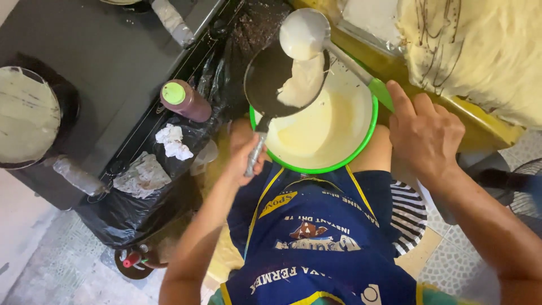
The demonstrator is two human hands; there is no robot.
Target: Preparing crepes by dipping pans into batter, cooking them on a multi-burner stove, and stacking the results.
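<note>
Right now the left hand [244, 155] has its grip closed around the metal handle of a small dark pan [285, 79], tilting it over the green-rimmed bowl [370, 121] at centre frame so pale batter [302, 85] slides back in. Up top, the right hand [423, 133] holds the ladle [305, 33] by its green handle, fingers wrapped, cup poised above the pan. Far left, a second pan [28, 116] sits coated on the dark worktop [113, 51], brown bottle [186, 100] nearby.

The small pan [285, 79] looks dark and matt, with a shiny metal handle. The bowl [339, 164] is glossy green plastic. The apron [316, 237] is smooth blue cloth.
</note>
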